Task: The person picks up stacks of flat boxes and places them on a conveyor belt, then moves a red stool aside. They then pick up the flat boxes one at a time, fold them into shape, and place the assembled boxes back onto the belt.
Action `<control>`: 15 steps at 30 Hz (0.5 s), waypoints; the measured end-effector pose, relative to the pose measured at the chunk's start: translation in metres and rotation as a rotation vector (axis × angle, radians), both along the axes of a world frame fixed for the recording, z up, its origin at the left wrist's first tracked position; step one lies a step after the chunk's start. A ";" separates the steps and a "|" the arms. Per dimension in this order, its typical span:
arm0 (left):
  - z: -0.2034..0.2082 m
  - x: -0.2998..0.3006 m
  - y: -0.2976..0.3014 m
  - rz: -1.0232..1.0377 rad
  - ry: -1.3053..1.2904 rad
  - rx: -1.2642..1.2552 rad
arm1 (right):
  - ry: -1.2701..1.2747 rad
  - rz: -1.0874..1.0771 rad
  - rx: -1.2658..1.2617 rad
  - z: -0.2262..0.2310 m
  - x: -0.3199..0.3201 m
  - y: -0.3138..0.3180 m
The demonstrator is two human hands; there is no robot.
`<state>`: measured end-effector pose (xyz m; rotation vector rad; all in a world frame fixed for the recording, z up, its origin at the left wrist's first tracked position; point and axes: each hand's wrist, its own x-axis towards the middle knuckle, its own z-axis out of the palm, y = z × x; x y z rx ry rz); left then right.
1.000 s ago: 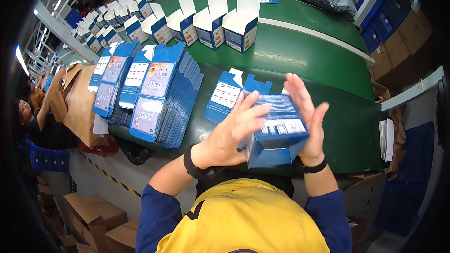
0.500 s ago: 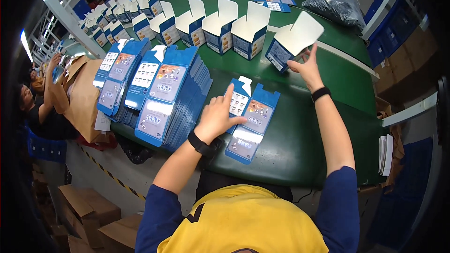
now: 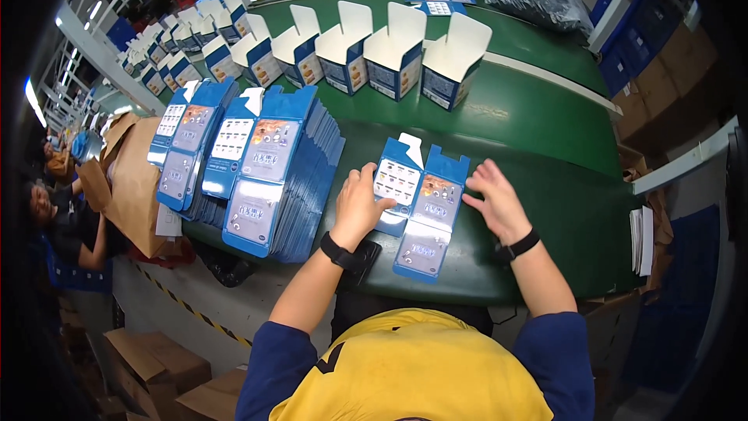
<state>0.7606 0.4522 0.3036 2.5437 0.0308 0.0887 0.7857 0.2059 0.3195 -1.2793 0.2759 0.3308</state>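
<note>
The flat blue box (image 3: 421, 206) lies on the green belt (image 3: 545, 187), long side running twelve to six. The left hand (image 3: 360, 204) rests on it, fingers spread; the right hand (image 3: 495, 199), open wide, waits just beside at three o'clock.

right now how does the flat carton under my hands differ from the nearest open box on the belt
The flat carton lies unfolded on the green table, printed face up, under the left hand and beside the right hand. The nearest open box stands upright on the belt, folded into shape, its white lid flap raised, and no hand touches it. Both are blue with white flaps.
</note>
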 end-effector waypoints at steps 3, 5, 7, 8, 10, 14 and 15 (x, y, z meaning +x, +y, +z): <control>0.013 -0.015 -0.006 0.008 -0.009 -0.004 | 0.074 -0.001 0.178 0.007 -0.033 0.007; 0.018 -0.022 -0.007 0.015 -0.039 -0.021 | 0.046 -0.031 0.203 0.011 -0.043 0.012; 0.018 -0.030 -0.010 0.012 -0.132 0.042 | -0.034 -0.066 0.214 0.014 -0.052 0.018; 0.018 -0.033 -0.013 0.012 -0.225 0.102 | -0.035 -0.067 0.215 0.015 -0.056 0.021; 0.019 -0.036 -0.016 0.032 -0.264 0.106 | -0.314 -0.026 -0.022 0.016 -0.066 0.028; 0.023 -0.034 -0.019 0.161 -0.229 -0.924 | -0.504 -0.122 0.083 0.031 -0.074 0.037; 0.042 -0.035 -0.024 0.161 -0.179 -1.151 | -0.580 -0.196 0.106 0.036 -0.077 0.041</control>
